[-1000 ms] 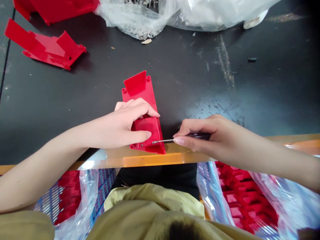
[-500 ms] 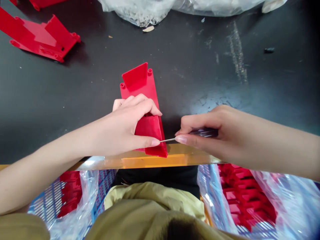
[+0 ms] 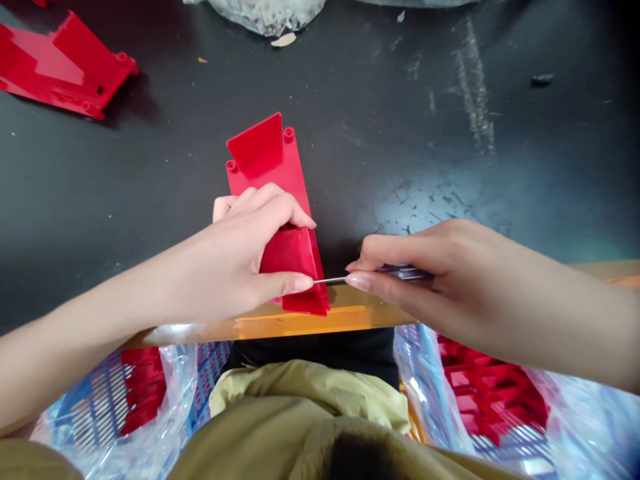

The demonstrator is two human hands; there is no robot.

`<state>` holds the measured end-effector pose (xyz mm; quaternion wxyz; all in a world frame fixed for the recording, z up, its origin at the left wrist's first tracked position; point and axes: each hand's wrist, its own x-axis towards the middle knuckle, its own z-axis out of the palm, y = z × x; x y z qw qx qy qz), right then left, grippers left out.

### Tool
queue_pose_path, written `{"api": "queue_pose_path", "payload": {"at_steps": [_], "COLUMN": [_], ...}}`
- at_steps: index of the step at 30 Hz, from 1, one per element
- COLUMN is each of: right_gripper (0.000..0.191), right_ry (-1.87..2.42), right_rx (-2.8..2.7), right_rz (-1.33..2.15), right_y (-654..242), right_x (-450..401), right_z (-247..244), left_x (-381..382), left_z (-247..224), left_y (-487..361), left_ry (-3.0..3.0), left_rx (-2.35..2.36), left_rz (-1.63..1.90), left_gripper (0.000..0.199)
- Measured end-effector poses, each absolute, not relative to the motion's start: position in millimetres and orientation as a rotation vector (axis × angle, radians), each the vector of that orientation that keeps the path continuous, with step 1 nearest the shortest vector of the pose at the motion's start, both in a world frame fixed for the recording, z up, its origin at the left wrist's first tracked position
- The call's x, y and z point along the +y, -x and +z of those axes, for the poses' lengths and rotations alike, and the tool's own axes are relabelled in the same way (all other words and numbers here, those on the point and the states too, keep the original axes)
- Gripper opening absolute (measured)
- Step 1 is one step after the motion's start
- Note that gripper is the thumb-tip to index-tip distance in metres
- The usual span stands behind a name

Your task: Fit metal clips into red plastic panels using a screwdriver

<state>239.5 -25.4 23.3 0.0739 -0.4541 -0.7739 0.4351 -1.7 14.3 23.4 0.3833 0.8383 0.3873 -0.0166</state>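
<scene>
Black tabletop (image 3: 430,133) under a red plastic part (image 3: 265,173), likely light and stiff, best held by its flat body, gripped there by the left hand (image 3: 235,253) near the front edge (image 3: 280,327), right hand (image 3: 425,273) pinching a small screwdriver (image 3: 405,273), tip at the part.

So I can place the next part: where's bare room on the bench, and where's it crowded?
Bare tabletop lies between the red plastic part and the right hand, up to the plastic bag. It's crowded where the left hand and the screwdriver meet the part.
</scene>
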Motion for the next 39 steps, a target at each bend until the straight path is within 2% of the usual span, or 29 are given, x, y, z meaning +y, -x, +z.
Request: {"api": "queue_pose_path", "payload": {"at_steps": [4,8,30,36,39], "right_gripper": [0.036,0.025,0.015,0.017,0.017], "right_ry": [1.38,1.344,1.216,1.232,1.234], "right_rx": [-2.189,-2.079,-2.122,-2.193,-2.195], "right_rz": [1.556,1.636,1.427,1.42,1.424], "right_y": [-248,-254,-247,-247,-246], "right_x": [-23,-22,-27,-24,-22], "right_z": [22,22,12,14,14], "left_x": [17,19,18,16,14], "left_z": [27,31,30,27,23], "left_y": [4,3,4,1,1], "left_ry": [-2.103,-2.07,-2.098,-2.088,-2.111], "left_rx": [0.941,0.965,0.96,1.002,1.022], "left_rz": [-0.059,-0.081,-0.096,-0.066,-0.021], "left_gripper": [0.026,0.022,0.022,0.044,0.045]}}
